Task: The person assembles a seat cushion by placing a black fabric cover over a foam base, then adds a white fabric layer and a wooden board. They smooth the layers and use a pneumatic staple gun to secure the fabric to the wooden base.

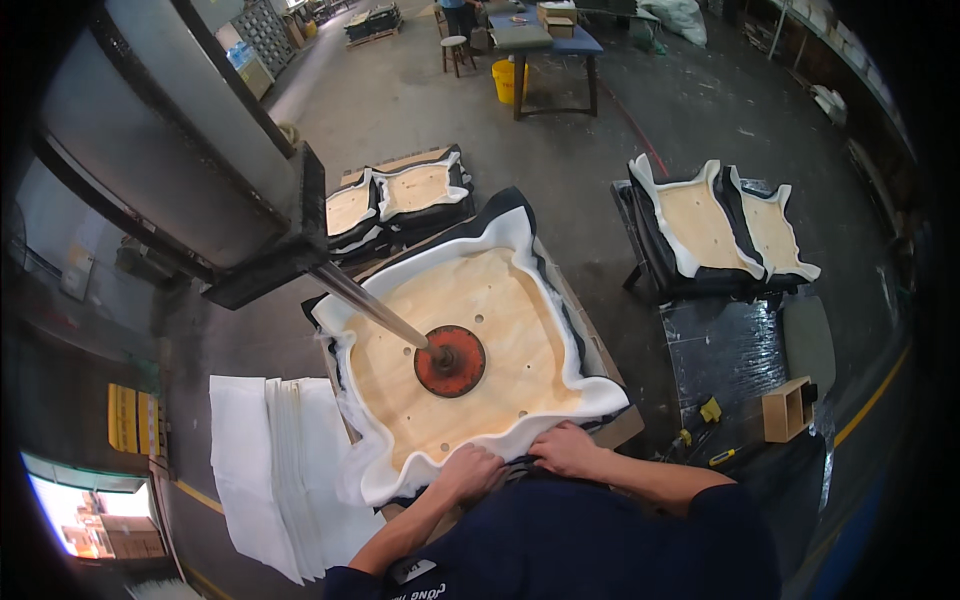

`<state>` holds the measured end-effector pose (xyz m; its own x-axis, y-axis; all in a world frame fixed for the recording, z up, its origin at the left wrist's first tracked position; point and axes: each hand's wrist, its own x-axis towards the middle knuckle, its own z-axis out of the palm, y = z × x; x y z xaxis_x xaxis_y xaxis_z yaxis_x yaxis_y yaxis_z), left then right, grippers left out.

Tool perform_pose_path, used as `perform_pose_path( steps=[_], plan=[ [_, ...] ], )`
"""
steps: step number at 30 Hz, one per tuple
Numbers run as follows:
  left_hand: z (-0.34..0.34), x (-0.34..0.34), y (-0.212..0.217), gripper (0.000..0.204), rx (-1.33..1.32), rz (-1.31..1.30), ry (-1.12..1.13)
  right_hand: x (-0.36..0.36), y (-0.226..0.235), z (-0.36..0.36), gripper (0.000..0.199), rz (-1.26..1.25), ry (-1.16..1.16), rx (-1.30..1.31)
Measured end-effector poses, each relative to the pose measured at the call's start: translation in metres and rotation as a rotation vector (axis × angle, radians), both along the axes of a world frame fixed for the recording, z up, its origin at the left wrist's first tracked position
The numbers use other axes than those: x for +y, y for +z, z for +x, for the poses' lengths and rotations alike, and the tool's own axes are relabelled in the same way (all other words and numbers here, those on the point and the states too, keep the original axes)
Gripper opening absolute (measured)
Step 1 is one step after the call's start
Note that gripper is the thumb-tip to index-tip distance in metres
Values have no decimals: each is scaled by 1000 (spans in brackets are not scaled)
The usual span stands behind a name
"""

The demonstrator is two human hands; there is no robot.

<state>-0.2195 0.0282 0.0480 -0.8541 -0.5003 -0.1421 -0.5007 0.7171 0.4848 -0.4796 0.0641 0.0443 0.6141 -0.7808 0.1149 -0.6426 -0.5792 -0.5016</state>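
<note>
Both bare hands work the near edge of a large, square, pale wooden board (500, 290) edged with white padding (590, 397) and black cover fabric (510, 203). Clock positions are taken from the board's centre. Left hand (474, 470): at 6 o'clock, fingers curled on the padding's edge. Right hand (568, 450): at 5 o'clock, just beside the left, fingers bent over the same edge. Whether either hand pinches fabric cannot be told; the fingertips are hidden.

A round red disc (464, 382) rests on the board near its centre, on the end of a shiny metal rod (375, 310) slanting in from between 10 and 11 o'clock. White sheets (240, 450) lie layered at 8 o'clock. Similar padded boards (415, 188) sit at 11 o'clock; another padded pair (695, 222) sits at 2 o'clock. An open-fronted wooden box (790, 412) stands between 3 and 4 o'clock, a yellow-handled cutter (722, 457) at 4 o'clock. A yellow bucket (506, 85) stands far off at 12 o'clock.
</note>
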Motion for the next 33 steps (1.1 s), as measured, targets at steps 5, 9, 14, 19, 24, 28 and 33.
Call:
perform_pose_path(
  steps=[5,9,14,19,24,28,33],
  plan=[
    [-3,1,1,29,0,-80,-12,-12,-8,-2,15,151,-82,65],
    [-4,1,3,28,3,-98,0,-6,-9,0,16,196,-97,78],
    [-4,1,4,27,-6,-58,46,-11,8,-13,16,311,-70,35],
    [-3,1,5,26,-15,-52,37,5,18,-28,28,247,-105,64],
    [-3,6,-2,26,-13,-71,64,9,12,-26,25,305,-182,2],
    [-5,1,1,26,17,-82,68,5,8,-24,20,222,-254,-48],
    [5,8,-8,25,37,-114,74,7,4,-16,10,166,-320,-90]
  ],
)
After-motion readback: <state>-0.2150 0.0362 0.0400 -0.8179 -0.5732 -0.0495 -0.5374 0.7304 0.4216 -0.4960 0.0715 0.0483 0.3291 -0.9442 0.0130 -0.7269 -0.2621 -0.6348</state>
